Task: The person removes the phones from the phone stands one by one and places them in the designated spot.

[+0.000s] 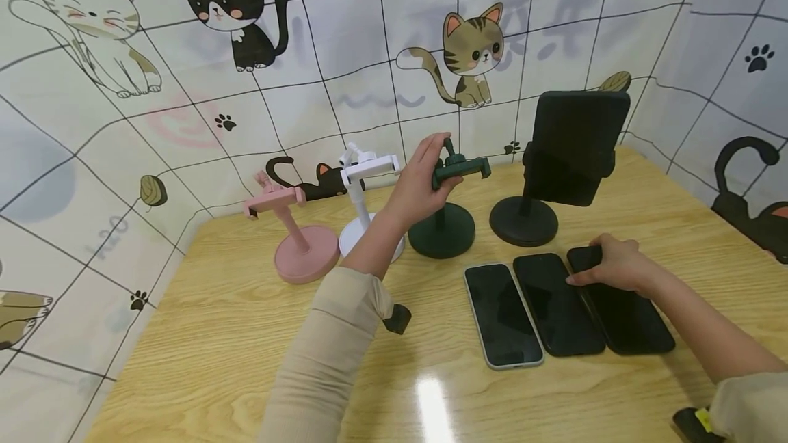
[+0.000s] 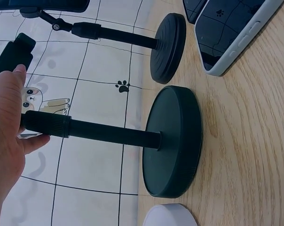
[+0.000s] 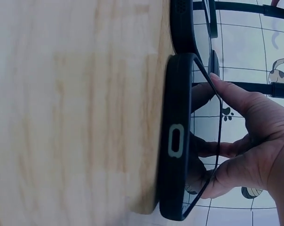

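Observation:
My left hand (image 1: 417, 191) grips the upper part of a dark green phone stand (image 1: 444, 232), just below its clamp; its round base (image 2: 172, 141) is on the table in the left wrist view. My right hand (image 1: 623, 266) spans the upper end of the rightmost black phone (image 1: 634, 320), thumb and fingers at its opposite long edges. That phone lies screen up. To its left lie another black phone (image 1: 557, 306) and a phone with a pale frame (image 1: 503, 320). In the right wrist view the phone's charging port (image 3: 176, 141) faces the camera.
Left of the green stand are a white stand (image 1: 369, 171) and a pink stand (image 1: 304, 251). A black stand (image 1: 523, 221) at the right holds a black tablet-like device (image 1: 575, 149) upright. A cat-print cloth (image 1: 345, 33) hangs behind the wooden table (image 1: 234, 333).

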The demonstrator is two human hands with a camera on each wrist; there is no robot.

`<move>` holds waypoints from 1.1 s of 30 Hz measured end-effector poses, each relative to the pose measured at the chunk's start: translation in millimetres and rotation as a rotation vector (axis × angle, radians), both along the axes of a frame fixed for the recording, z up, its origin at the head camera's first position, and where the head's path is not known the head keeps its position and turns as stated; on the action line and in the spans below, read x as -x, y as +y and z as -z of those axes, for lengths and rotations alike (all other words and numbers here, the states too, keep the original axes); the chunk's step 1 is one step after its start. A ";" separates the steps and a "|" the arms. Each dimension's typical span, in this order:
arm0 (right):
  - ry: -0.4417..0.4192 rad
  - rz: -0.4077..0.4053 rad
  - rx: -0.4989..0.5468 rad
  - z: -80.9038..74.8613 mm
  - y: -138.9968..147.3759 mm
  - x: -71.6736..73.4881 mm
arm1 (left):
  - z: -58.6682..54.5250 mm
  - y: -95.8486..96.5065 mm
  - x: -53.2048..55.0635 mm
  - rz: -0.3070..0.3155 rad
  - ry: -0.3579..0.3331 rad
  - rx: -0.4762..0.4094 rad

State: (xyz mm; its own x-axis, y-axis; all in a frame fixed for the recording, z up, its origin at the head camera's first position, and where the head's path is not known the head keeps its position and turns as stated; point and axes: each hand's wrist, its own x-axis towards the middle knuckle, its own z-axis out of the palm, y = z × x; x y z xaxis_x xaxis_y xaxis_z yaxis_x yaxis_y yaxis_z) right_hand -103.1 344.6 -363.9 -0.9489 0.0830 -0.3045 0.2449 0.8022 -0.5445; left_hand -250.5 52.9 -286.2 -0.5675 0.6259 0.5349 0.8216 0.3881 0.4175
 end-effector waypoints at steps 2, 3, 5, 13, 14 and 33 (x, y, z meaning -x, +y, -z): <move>0.002 0.000 -0.021 0.2 -0.8 -0.1 | 0.1 -0.1 -0.4 -0.010 -0.007 0.006; 0.005 -0.001 -0.033 0.0 -1.2 -0.3 | 0.2 -0.2 -0.7 -0.015 -0.009 0.009; 0.013 0.000 -0.065 -0.4 -1.7 -1.0 | 0.1 -0.2 -1.3 -0.025 -0.011 0.016; 0.049 0.000 -0.159 -1.1 -3.2 -2.9 | -0.9 0.6 -3.2 -0.030 -0.035 0.003; 0.051 -0.002 -0.170 -0.9 -3.2 -3.1 | -0.7 0.6 -3.3 -0.032 -0.042 -0.002; 0.092 0.003 -0.192 5.2 -1.3 -4.7 | 4.4 -0.7 -7.4 -0.014 -0.214 -0.127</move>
